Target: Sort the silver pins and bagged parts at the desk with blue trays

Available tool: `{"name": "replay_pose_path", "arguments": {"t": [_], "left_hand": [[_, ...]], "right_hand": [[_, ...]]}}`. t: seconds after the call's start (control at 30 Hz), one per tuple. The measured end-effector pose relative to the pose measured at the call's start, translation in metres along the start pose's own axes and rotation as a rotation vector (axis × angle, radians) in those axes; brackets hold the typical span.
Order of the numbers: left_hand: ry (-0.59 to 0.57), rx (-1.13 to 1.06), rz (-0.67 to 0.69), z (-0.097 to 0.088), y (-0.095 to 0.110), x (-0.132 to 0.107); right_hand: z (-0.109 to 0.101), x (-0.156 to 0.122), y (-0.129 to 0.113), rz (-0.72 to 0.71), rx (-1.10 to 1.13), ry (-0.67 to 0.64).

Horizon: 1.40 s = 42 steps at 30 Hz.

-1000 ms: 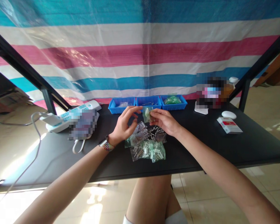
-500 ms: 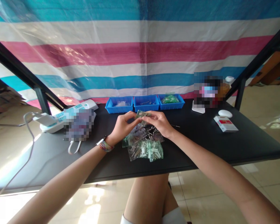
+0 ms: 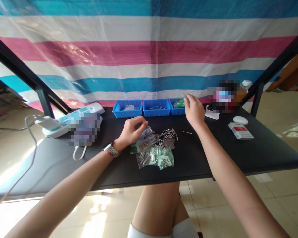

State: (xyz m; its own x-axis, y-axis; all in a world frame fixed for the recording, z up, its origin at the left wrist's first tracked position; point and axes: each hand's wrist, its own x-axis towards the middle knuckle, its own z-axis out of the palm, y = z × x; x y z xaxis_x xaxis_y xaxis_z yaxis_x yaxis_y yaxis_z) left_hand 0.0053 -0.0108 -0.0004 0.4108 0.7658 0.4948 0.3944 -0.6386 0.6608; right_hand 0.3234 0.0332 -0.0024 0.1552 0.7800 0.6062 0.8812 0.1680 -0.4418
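My right hand (image 3: pixel 194 111) is stretched out over the right-hand blue bin (image 3: pixel 178 106), which holds green bags; its fingers pinch a small greenish bag at the bin's edge. My left hand (image 3: pixel 132 131) hovers with curled fingers just above a pile of small clear and green bags (image 3: pixel 154 155) filled with metal pins on the black table (image 3: pixel 238 152). I cannot make out what the curled fingers hold. Loose metal pins (image 3: pixel 167 135) lie spread behind the bags. One single pin (image 3: pixel 186 132) lies apart to the right.
Three blue bins stand in a row at the back: left bin (image 3: pixel 127 109), middle bin (image 3: pixel 156 108). A white power strip (image 3: pixel 64 120) with cable lies at the left. A red-and-white box (image 3: pixel 240 131) and a white mouse-like object (image 3: pixel 240 120) sit at the right. Black frame posts flank the table.
My right hand has left the pile and reached back-right to the right bin with the small bag. My left hand has lowered slightly and stays over the pile.
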Motion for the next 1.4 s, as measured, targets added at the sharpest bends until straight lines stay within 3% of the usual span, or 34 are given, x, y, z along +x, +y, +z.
{"name": "replay_pose_path", "arguments": {"t": [0.1, 0.17, 0.33, 0.5, 0.73, 0.97, 1.07, 1.17, 1.23, 1.3, 1.4], "left_hand": [[-0.074, 0.049, 0.065, -0.001, -0.001, 0.002], [-0.192, 0.093, 0.129, -0.004, -0.002, 0.005], [-0.398, 0.153, 0.142, -0.013, -0.006, 0.01], [-0.479, 0.175, 0.149, -0.009, -0.01, 0.006], [-0.419, -0.017, 0.095, -0.008, -0.01, 0.011], [-0.192, -0.545, -0.182, -0.01, -0.007, 0.014], [-0.099, -0.652, -0.251, -0.009, -0.007, 0.014], [-0.119, -0.739, -0.316, -0.008, -0.009, 0.012], [-0.153, -0.751, -0.317, -0.007, -0.011, 0.011], [-0.143, -0.687, -0.252, -0.005, -0.013, 0.01], [-0.039, -0.453, -0.093, -0.004, -0.012, 0.008]], "right_hand": [[0.013, -0.009, 0.008, -0.063, -0.24, -0.119], [0.018, -0.013, 0.008, -0.061, -0.277, -0.103], [0.011, -0.015, -0.009, -0.096, -0.184, -0.015], [0.005, -0.022, -0.035, -0.252, -0.02, -0.052], [0.01, -0.031, -0.043, -0.235, 0.12, 0.013], [0.01, -0.055, -0.077, -0.794, 0.328, -0.211], [0.007, -0.061, -0.088, -0.879, 0.329, -0.217], [0.006, -0.065, -0.093, -0.828, 0.409, -0.184], [0.008, -0.067, -0.095, -0.72, 0.52, -0.181], [0.011, -0.069, -0.097, -0.54, 0.669, -0.216], [0.019, -0.072, -0.098, -0.165, 0.926, -0.333]]}}
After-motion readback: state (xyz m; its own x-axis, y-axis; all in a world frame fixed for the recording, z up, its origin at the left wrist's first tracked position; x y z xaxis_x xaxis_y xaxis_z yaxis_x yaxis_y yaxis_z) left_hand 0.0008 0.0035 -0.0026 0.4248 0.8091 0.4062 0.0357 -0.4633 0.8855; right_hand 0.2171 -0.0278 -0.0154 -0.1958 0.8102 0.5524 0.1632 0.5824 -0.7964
